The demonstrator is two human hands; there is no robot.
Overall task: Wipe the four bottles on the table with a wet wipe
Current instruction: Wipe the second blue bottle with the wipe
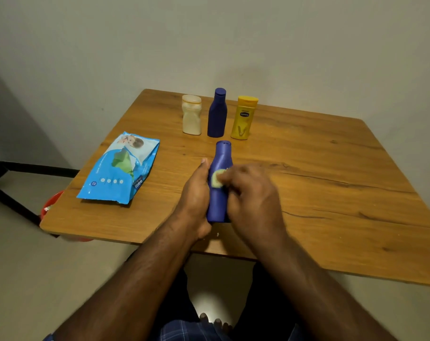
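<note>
My left hand (196, 190) grips the blue bottle (221, 173) tilted over the table (332, 168) while my right hand (251, 193) pinches the wet wipe (217, 178) against it; rubbing hard could twist the slick bottle loose.

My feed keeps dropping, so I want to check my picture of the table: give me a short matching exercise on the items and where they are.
Items:
1. cream bottle
2. yellow bottle
3. held blue bottle
4. wipes pack

Places or states:
A. lying flat at the table's left
B. gripped by the left hand, right hand rubbing it
C. left end of the standing row
D. right end of the standing row

Pairs: 1-C, 2-D, 3-B, 4-A
</note>
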